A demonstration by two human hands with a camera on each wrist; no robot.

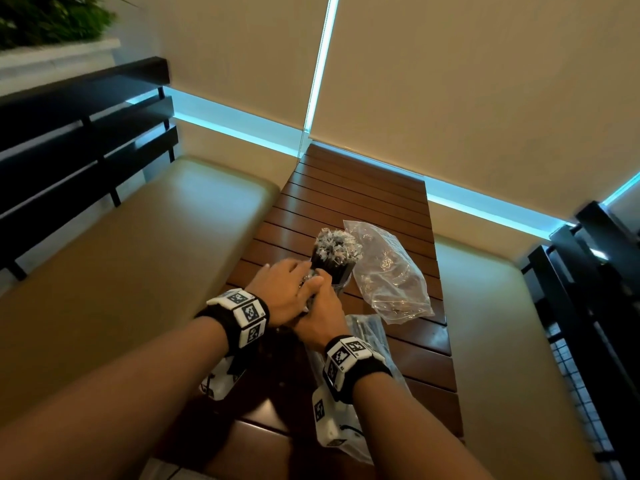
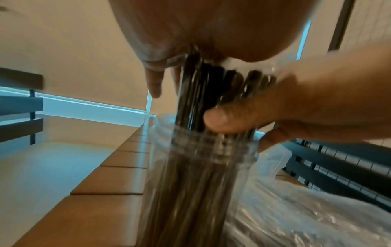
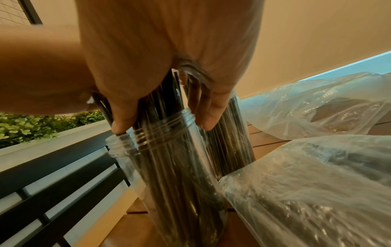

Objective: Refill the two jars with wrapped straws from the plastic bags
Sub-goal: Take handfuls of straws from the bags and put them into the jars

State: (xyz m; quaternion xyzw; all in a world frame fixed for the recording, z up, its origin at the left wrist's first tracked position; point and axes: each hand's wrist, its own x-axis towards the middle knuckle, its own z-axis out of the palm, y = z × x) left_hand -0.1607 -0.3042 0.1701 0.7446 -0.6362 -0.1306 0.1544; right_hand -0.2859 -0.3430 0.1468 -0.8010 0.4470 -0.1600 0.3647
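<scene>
Far left: padded bench seat point(image 1: 131, 244) w/ dark slatted backrest point(image 1: 79, 140); plant point(image 1: 52, 19) in top corner.

Left hand point(image 1: 287, 289) sits palm-down on top of a bundle of wrapped straws point(image 2: 203, 93). Its fingers curl over the upper ends, grasping them, while the lower ends go into the near jar point(image 3: 169, 160). Jar is clear, threaded neck, upright on the slatted wooden table point(image 1: 360, 199), already packed w/ dark straws.

Right hand point(image 1: 322, 313) is pressed against the left one; in the left wrist view its thumb point(image 2: 222, 120) and fingers wrap the same bundle just above the jar mouth, so it's clenched round the straws too.

Behind the hands: 2nd jar point(image 1: 337, 265), upright, full of straws, crinkled wrapper tips sticking out the top. The two jars stand just beside each other.

Right of that: crumpled clear plastic bag point(image 1: 388, 271) lying flat on the table, contents hard to make out. Nearer, by the right wrist, another bag point(image 3: 313, 188) w/ dark straws inside.

Far right: 2nd bench seat point(image 1: 491, 323), dark railing point(image 1: 595, 289).
</scene>
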